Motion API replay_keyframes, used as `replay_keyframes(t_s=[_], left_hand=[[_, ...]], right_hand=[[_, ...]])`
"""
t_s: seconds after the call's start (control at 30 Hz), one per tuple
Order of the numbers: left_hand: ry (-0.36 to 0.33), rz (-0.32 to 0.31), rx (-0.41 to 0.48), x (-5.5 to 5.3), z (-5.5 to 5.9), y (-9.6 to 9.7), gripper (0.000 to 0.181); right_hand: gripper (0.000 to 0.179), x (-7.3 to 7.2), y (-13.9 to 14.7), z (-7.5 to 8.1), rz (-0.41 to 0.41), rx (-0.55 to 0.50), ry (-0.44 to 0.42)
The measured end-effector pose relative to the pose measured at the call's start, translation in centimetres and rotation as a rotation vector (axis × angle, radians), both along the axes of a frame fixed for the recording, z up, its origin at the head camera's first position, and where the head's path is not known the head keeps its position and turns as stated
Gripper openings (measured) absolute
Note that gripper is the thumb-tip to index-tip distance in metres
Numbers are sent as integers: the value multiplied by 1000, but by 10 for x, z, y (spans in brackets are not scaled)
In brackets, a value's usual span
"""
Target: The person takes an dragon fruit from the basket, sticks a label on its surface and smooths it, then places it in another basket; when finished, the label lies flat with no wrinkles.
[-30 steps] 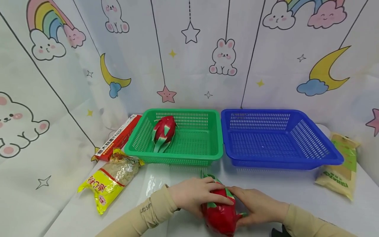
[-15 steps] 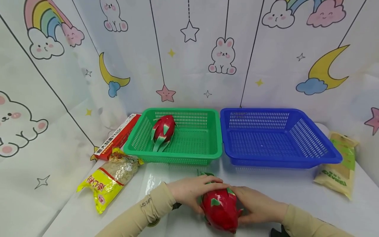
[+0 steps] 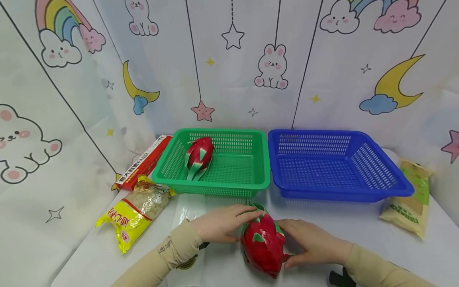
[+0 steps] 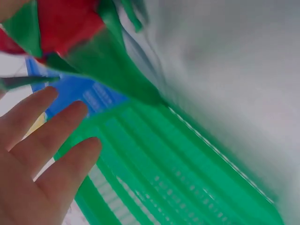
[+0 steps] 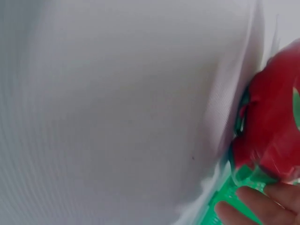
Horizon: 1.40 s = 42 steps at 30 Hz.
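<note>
A red dragon fruit (image 3: 263, 245) with green-tipped scales lies on the white table in front of me, its leafy end pointing away. My left hand (image 3: 224, 223) reaches over its upper left side, fingers straight, the fingertips right at the green leaves. In the left wrist view those fingers (image 4: 70, 131) are spread beneath the dragon fruit (image 4: 70, 28). Along the fruit's right side lies my right hand (image 3: 313, 243), fingers extended and thumb by a side scale. In the right wrist view its fingertips (image 5: 243, 197) sit just under the dragon fruit (image 5: 276, 117).
Behind the hands stand a green basket (image 3: 236, 183) holding another dragon fruit (image 3: 201, 153), and a blue basket (image 3: 340, 193). At left are a yellow food bag (image 3: 136, 215) and a red pasta box (image 3: 143, 163); a beige bag (image 3: 410, 199) lies at right.
The dragon fruit has turned, showing more of its red face. My left hand has drawn back leftward, off the fruit's top, its fingers straightening. The right hand stays beside it.
</note>
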<state>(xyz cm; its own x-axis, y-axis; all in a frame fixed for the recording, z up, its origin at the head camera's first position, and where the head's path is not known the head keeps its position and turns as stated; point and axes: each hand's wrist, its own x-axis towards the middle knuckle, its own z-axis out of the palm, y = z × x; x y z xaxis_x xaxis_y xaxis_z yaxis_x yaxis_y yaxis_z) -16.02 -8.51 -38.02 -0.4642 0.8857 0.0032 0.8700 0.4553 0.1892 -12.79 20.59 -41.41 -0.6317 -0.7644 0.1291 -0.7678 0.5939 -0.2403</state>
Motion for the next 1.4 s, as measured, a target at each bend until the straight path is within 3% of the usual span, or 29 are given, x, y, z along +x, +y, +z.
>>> replay_keyframes(t_s=[0.2,0.4,0.47,0.6,0.7,0.83,0.9,1.07,1.2,1.4], left_hand=[[40,88,5,3,-2,-35,71],[54,197,41,8,-12,-78,59],[38,280,43,11,-18,-91,56],[12,527,36,17,-27,-112,44],[44,675,52,20,-31,-121,37],[152,785,82,21,-33,-127,37],[163,841,61,22,-32,-129,38],[48,932,-20,24,-34,-134,38],[-46,934,19,22,-37,-135,35],[-346,955,83,28,-35,-127,22]], right_hand=[[66,-5,2,7,-13,-7,58],[56,-7,3,15,-9,-18,83],[56,-8,2,18,-18,-15,75],[56,-8,1,20,-33,-6,59],[55,-8,1,21,-34,-7,58],[54,-9,1,22,-20,-24,86],[54,-10,0,22,-14,-33,100],[55,-9,-1,23,-14,-39,114],[54,-9,-1,23,-8,-44,123],[52,-10,-1,23,7,-56,137]])
